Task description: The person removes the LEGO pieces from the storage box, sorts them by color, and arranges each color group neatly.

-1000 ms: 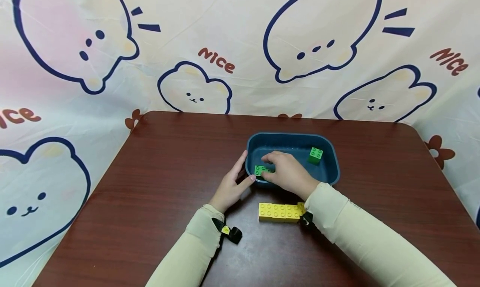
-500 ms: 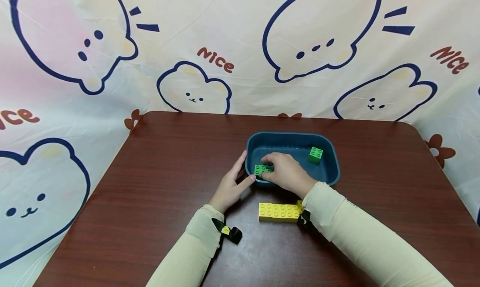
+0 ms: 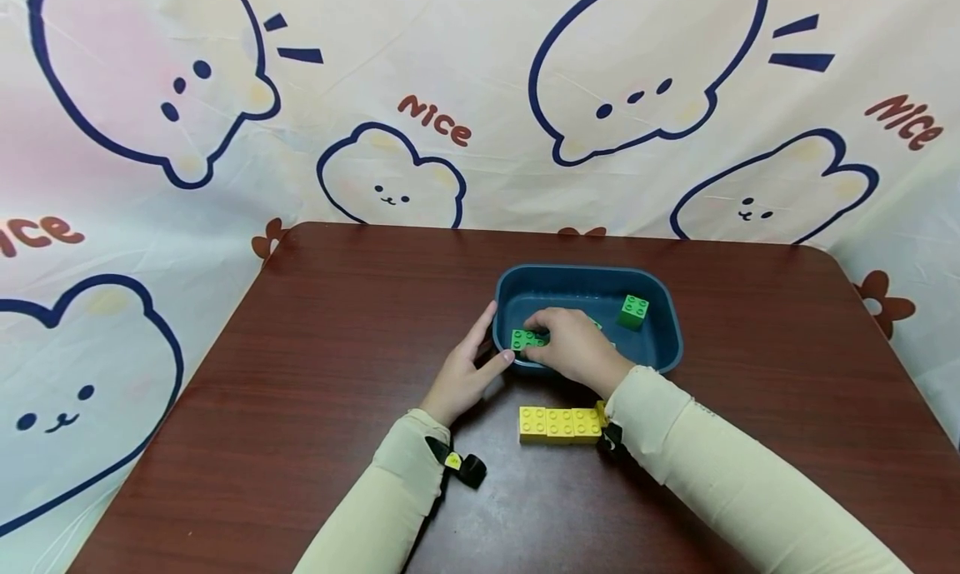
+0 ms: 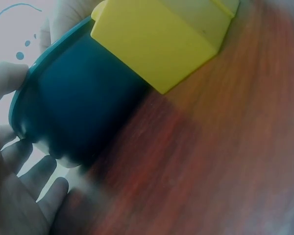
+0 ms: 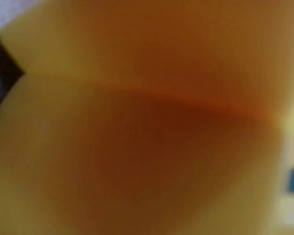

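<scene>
My right hand (image 3: pixel 581 349) reaches into a blue plastic tray (image 3: pixel 517 287), thumb and forefinger pinching a green toy building brick (image 3: pixel 523 339) near its left front corner. The hand covers that brick's right part. With fairly straight fingers, my left hand (image 3: pixel 463 380) rests against the tray's left end, its thumb at the near rim. The left wrist view shows its fingers (image 4: pixel 39 174) along the tray's outer wall (image 4: pixel 83 98). Another green brick (image 3: pixel 633 311) lies in the tray's right side. A sliver of green shows behind my right hand.
Yellow bricks (image 3: pixel 558 425) stand in a row on the brown table (image 3: pixel 360 324), in front of the tray and against my right wrist. A yellow brick (image 4: pixel 161 44) looms large in the left wrist view; blurred yellow surfaces (image 5: pixel 137 161) fill the right wrist view.
My right wrist has shifted very slightly left since the first frame. Both hands, the tray and the bricks otherwise stay in place.
</scene>
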The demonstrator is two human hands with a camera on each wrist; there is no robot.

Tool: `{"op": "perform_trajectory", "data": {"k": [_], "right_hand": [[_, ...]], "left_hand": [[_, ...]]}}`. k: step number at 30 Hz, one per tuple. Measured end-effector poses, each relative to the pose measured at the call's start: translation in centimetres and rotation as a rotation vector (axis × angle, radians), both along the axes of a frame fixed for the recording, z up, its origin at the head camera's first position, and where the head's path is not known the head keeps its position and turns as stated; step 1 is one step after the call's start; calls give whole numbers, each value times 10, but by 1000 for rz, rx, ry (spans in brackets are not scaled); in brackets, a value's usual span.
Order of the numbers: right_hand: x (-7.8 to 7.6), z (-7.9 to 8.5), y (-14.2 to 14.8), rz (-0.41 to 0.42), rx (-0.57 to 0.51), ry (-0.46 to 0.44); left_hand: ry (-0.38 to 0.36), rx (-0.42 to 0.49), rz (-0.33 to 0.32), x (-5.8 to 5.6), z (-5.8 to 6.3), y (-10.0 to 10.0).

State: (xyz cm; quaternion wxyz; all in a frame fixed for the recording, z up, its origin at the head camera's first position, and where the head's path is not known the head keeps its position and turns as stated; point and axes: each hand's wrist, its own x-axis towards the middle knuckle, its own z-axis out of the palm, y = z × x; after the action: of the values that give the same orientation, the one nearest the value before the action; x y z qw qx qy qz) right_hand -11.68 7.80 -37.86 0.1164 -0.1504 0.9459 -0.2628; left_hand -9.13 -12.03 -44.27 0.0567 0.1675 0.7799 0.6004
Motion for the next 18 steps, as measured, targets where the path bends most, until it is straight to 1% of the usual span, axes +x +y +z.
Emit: {"op": "perform_trajectory", "data": {"k": [7, 11, 18], "right_hand": [[0, 1, -1, -8, 21, -1], [0, 1, -1, -20, 32, -4], [0, 1, 2, -7, 19, 22]], "left_hand": [[-24, 12, -9, 0, 2, 1], [-19, 1, -15, 0, 3, 1], [4, -35, -5, 1, 4, 2]]}}
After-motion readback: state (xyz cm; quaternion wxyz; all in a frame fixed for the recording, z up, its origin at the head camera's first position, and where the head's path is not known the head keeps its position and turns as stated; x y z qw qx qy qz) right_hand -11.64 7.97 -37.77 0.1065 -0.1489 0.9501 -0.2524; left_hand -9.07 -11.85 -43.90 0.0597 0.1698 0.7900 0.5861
